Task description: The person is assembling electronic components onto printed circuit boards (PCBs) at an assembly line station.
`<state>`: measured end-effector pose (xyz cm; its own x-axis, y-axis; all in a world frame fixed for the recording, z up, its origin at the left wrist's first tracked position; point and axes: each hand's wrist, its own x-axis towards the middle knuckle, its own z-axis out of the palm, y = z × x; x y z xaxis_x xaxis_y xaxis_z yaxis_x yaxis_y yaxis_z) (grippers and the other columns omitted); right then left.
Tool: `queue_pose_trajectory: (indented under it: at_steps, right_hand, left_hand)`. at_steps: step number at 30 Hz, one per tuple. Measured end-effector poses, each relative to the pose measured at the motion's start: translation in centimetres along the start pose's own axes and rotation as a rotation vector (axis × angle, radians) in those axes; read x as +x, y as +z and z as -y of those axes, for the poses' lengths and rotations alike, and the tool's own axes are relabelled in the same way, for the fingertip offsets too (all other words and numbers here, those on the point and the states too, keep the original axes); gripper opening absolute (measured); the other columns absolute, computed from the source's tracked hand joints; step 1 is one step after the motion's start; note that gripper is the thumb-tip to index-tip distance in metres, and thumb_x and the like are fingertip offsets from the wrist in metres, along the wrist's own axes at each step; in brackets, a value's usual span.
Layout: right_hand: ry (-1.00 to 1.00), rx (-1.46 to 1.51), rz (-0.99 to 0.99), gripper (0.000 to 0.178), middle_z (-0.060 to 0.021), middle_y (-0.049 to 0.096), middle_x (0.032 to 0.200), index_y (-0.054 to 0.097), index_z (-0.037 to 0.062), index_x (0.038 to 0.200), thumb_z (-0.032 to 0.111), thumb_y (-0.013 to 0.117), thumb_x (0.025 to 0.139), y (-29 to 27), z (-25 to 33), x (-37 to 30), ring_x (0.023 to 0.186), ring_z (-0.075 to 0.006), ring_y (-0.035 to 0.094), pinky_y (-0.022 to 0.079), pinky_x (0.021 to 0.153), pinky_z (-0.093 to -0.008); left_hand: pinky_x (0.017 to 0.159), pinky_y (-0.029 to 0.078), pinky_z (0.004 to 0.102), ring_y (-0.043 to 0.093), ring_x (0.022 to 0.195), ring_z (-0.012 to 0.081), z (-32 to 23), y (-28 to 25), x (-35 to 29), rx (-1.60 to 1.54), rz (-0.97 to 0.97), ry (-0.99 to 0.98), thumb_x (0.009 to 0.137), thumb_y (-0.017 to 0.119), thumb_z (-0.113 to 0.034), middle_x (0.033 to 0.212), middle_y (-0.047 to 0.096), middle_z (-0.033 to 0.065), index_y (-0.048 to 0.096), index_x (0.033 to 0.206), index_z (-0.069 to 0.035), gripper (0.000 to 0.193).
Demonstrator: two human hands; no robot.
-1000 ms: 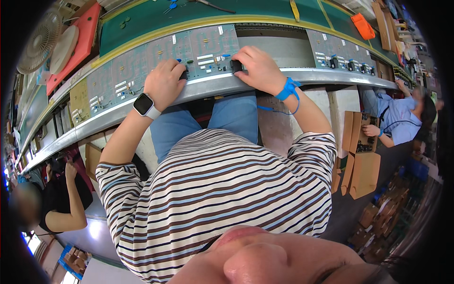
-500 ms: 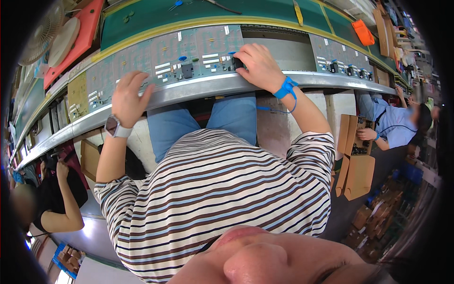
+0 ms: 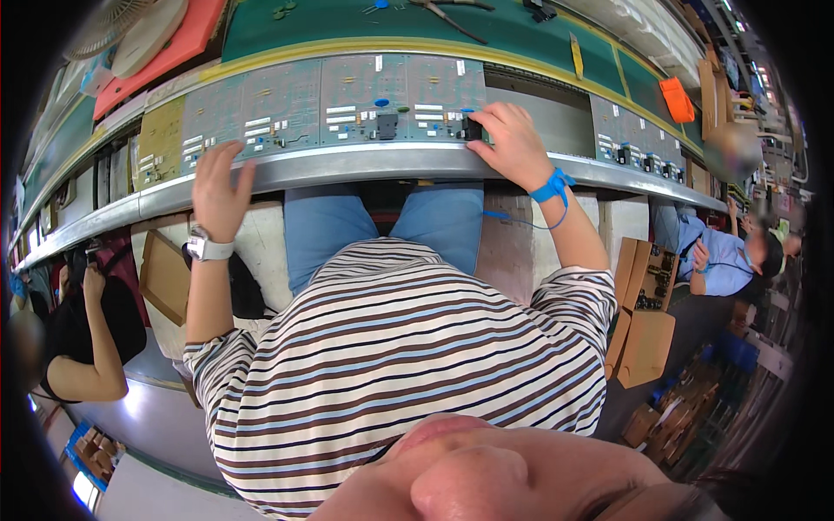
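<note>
Grey-green printed circuit boards stand side by side in a row along a metal rail (image 3: 347,165). At the right end of the row is a circuit board (image 3: 432,87) with a black block-shaped component (image 3: 472,129) near its lower right corner. My right hand (image 3: 514,146) has thumb and fingers closed about that component, and a blue wrist strap circles the wrist. The neighbouring board (image 3: 352,87) carries a similar black block (image 3: 387,127) and a blue disc part (image 3: 381,102). Farther left, my left hand (image 3: 221,193) is open, fingers bent over the lower edge of another board (image 3: 211,113).
Beyond the rail lies a green work surface (image 3: 304,33) with pliers (image 3: 452,16), a yellow cutter (image 3: 576,56) and an orange band-like object (image 3: 676,100). At right are more boards (image 3: 638,130), an open carton of black parts (image 3: 647,278) and a co-worker (image 3: 717,252). Another person (image 3: 82,339) sits left.
The boards sit farther right in view, partly from a view shift, and the gap beside them looks narrower. My left hand is farther left along the row. My right hand stays at the same component.
</note>
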<state>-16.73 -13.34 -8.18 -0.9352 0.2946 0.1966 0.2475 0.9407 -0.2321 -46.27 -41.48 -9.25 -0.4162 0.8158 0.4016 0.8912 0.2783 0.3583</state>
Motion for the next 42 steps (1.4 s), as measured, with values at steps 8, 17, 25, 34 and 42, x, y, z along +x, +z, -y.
queue_pose_trajectory:
  at_steps: [8, 17, 25, 34, 42]
  right_hand:
    - [-0.232, 0.145, -0.144, 0.020, -0.0093, 0.059, 0.086, 0.061, 0.0068, 0.092, 0.018, 0.063, 0.075, 1.1, 6.0, 6.7, 0.084, -0.0281, 0.055, 0.043, 0.076, -0.0371]
    - [-0.278, 0.227, 0.299, 0.028, -0.0105, 0.062, 0.088, 0.061, 0.0067, 0.091, 0.030, 0.045, 0.088, 7.5, 10.0, 13.6, 0.086, -0.0279, 0.057, 0.040, 0.083, -0.0433]
    - [-0.240, 0.061, 0.333, 0.029, -0.0102, 0.063, 0.078, 0.061, 0.0084, 0.083, 0.032, 0.043, 0.088, 7.6, 8.5, 12.0, 0.080, -0.0286, 0.059, 0.039, 0.083, -0.0436]
    - [0.006, -0.023, 0.132, 0.021, -0.0100, 0.063, 0.087, 0.060, 0.0077, 0.092, 0.025, 0.050, 0.085, 5.4, 3.2, 4.9, 0.088, -0.0274, 0.058, 0.035, 0.094, -0.0459]
    - [0.202, -0.088, 0.074, 0.020, -0.0102, 0.062, 0.087, 0.060, 0.0075, 0.093, 0.024, 0.051, 0.086, 7.6, -0.2, 3.2, 0.087, -0.0287, 0.057, 0.036, 0.092, -0.0474]
  left_hand:
    - [0.093, 0.036, 0.0435, 0.050, 0.105, 0.0301, -7.3, 4.7, 0.9, -0.027, 0.161, 0.286, 0.075, 0.064, -0.027, 0.106, 0.058, 0.0138, 0.054, 0.102, -0.001, 0.038]
    - [0.095, 0.033, 0.0442, 0.046, 0.105, 0.0362, -9.7, 6.9, 0.9, -0.101, 0.246, 0.319, 0.075, 0.063, -0.033, 0.108, 0.054, 0.0185, 0.050, 0.112, 0.001, 0.051]
    - [0.093, 0.035, 0.0439, 0.046, 0.107, 0.0343, -10.1, 5.5, 0.7, -0.187, 0.230, 0.371, 0.074, 0.065, -0.028, 0.111, 0.053, 0.0172, 0.051, 0.112, 0.000, 0.049]
    - [0.087, 0.040, 0.0434, 0.052, 0.101, 0.0361, 18.0, -1.2, 0.2, 0.336, -0.104, -0.284, 0.085, 0.053, -0.035, 0.110, 0.056, 0.0186, 0.050, 0.117, -0.002, 0.046]
    - [0.094, 0.036, 0.0410, 0.047, 0.111, 0.0394, 31.2, -1.5, -1.3, 0.110, 0.048, -0.825, 0.085, 0.036, -0.058, 0.119, 0.052, 0.0203, 0.047, 0.122, -0.008, 0.063]
